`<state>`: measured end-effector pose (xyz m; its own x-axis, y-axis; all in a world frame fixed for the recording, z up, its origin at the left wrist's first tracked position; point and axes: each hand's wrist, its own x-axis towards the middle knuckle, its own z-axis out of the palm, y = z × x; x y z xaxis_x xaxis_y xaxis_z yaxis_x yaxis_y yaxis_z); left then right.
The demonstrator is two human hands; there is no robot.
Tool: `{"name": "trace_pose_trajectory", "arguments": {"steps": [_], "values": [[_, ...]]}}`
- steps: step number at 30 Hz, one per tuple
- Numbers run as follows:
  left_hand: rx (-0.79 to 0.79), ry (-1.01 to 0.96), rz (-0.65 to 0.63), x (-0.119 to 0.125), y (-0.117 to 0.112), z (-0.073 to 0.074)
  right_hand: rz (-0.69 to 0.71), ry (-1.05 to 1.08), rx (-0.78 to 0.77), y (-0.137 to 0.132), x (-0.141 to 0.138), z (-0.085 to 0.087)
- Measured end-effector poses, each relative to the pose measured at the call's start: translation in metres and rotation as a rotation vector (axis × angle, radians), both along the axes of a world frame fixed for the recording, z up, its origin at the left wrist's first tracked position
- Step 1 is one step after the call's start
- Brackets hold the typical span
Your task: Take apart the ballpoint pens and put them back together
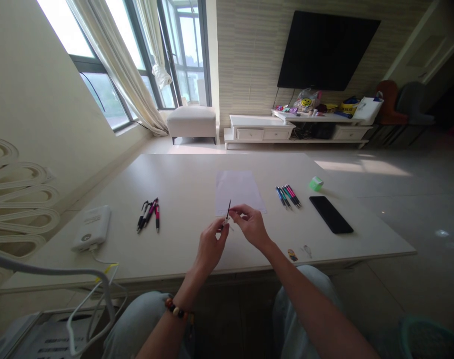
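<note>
My left hand (pixel 211 245) and my right hand (pixel 251 225) meet above the near middle of the white table (pixel 189 174). Both pinch a small pen part (pixel 228 211), a thin dark rod standing up from a pale piece between the fingertips. Just beyond it lies a white sheet of paper (pixel 238 191). A bunch of black and pink pens (pixel 149 214) lies to the left, and a bunch of blue, green and pink pens (pixel 288 196) to the right.
A black phone (pixel 330 214) and a green eraser-like block (pixel 316 183) lie at the right. A white power bank (pixel 91 227) with a cable sits at the left edge. Two small stickers (pixel 297 253) are near the front edge. Beyond stand a stool, TV cabinet and TV.
</note>
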<state>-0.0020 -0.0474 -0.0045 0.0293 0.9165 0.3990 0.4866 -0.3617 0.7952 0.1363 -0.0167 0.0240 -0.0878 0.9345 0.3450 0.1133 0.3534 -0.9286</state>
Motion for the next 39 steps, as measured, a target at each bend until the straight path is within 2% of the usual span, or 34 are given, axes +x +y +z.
{"name": "trace_pose_trajectory", "arguments": {"steps": [7,11,15,18,22,24,26,29,35,39], "values": [[-0.035,-0.006,-0.071,-0.001,-0.001,0.003,0.028,-0.002,0.014,-0.003,-0.001,-0.001],[-0.073,-0.048,-0.045,0.000,-0.001,0.001,0.015,-0.017,0.040,-0.001,-0.003,-0.003],[-0.108,-0.119,-0.012,-0.001,0.002,0.004,0.072,-0.072,-0.021,0.006,0.000,-0.008],[-0.115,-0.259,0.062,-0.004,0.005,0.009,0.030,-0.261,-0.098,0.009,0.004,-0.018],[-0.123,-0.429,0.069,-0.008,0.007,0.013,-0.109,-0.732,-0.057,0.008,-0.001,-0.036],[-0.141,-0.416,0.063,-0.009,0.006,0.012,-0.111,-0.872,-0.035,0.007,-0.007,-0.045],[-0.156,-0.353,0.071,-0.010,0.006,0.010,-0.103,-0.910,-0.023,0.008,-0.013,-0.050],[-0.163,-0.244,0.090,-0.009,0.006,0.007,-0.096,-0.753,0.003,0.013,-0.015,-0.049],[-0.194,-0.113,0.066,-0.008,0.006,0.002,-0.081,0.061,-0.056,0.022,0.001,-0.024],[-0.209,-0.070,0.018,-0.005,0.006,-0.003,-0.157,0.322,-0.109,0.023,0.008,-0.016]]}}
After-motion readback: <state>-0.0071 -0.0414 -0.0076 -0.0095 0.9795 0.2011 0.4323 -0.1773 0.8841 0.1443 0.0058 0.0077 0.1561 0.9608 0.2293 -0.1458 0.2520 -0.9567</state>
